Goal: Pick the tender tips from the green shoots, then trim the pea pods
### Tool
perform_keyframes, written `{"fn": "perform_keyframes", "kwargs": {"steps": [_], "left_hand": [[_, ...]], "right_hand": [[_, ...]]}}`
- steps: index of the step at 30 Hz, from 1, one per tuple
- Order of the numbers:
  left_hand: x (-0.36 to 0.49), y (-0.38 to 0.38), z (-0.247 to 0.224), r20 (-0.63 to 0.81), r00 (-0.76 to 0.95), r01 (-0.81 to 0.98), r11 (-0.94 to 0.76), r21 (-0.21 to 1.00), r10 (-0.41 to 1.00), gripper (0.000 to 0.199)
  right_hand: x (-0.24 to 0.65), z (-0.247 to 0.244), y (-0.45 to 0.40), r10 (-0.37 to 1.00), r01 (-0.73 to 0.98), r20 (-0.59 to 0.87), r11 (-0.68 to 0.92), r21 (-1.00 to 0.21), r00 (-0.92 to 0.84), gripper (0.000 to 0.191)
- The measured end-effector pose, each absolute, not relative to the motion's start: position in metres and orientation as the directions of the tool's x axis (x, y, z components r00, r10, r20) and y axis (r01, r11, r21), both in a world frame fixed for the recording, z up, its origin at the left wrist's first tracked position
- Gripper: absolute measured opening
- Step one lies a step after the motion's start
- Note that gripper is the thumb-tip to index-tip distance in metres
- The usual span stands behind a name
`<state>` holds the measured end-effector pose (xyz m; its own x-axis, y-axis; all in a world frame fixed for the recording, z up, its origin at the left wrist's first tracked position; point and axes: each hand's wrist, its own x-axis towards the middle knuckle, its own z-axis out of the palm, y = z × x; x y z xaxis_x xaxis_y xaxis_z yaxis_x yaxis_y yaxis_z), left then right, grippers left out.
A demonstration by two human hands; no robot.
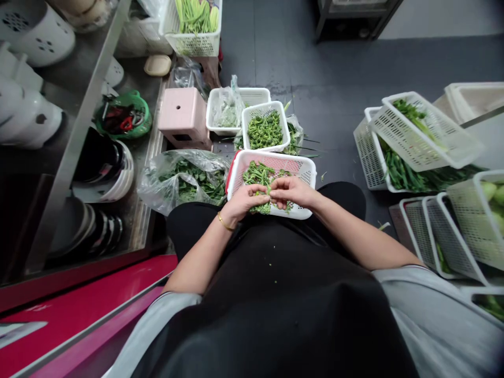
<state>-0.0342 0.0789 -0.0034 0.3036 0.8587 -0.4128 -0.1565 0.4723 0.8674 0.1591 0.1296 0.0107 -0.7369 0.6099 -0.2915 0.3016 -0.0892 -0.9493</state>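
Note:
A white perforated basket [303, 164] with green leafy stems [258, 173] in it sits in front of my body. Over its near part, my left hand [252, 200] and my right hand [289, 191] meet, fingertips pinched on a thin green stem [269, 191]. Both hands are closed, and a gold bangle circles my left wrist. Just beyond stands a smaller white basket [286, 126] full of green sprigs. To the left lies a clear plastic bag [153, 184] holding leafy greens.
Left are a pink stool [178, 110] and a metal shelf [81, 100] with pots and a green basket [147, 122]. A white basket [192, 44] of pale stalks stands at the back. Stacked vegetable crates [417, 147] fill the right side.

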Motion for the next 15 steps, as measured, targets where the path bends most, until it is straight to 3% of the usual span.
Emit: {"fn": "perform_keyframes", "kwargs": {"steps": [2, 3, 5, 6, 8, 11, 15], "left_hand": [[-0.039, 0.077, -0.001, -0.433, 0.354, -0.119, 0.499, 0.859, 0.829, 0.033], [-0.042, 0.075, 0.0, -0.436, 0.377, -0.092, 0.501, 0.86, 0.817, 0.03], [-0.047, 0.071, 0.002, -0.429, 0.44, -0.057, 0.502, 0.863, 0.789, 0.029], [-0.049, 0.07, 0.002, -0.423, 0.475, -0.056, 0.506, 0.861, 0.772, 0.029], [-0.049, 0.067, 0.001, -0.41, 0.524, -0.092, 0.528, 0.844, 0.746, 0.031], [-0.047, 0.062, -0.002, -0.415, 0.495, -0.191, 0.561, 0.805, 0.764, 0.031], [-0.05, 0.05, -0.007, -0.455, 0.52, -0.188, 0.617, 0.764, 0.723, 0.028]], "right_hand": [[0.16, 0.014, 0.118, 0.699, 0.401, -0.132, 0.236, -0.885, -0.703, 0.031], [0.162, 0.017, 0.114, 0.708, 0.449, -0.033, 0.411, -0.793, -0.705, 0.035], [0.164, 0.025, 0.109, 0.606, 0.465, 0.095, 0.692, -0.551, -0.79, 0.044], [0.164, 0.03, 0.107, 0.512, 0.425, 0.091, 0.789, -0.443, -0.854, 0.045], [0.159, 0.037, 0.104, 0.343, 0.327, 0.007, 0.902, -0.281, -0.939, 0.04], [0.148, 0.041, 0.1, 0.326, 0.331, -0.056, 0.937, -0.114, -0.944, 0.03], [0.142, 0.038, 0.09, 0.294, 0.3, -0.065, 0.947, -0.111, -0.954, 0.029]]}}
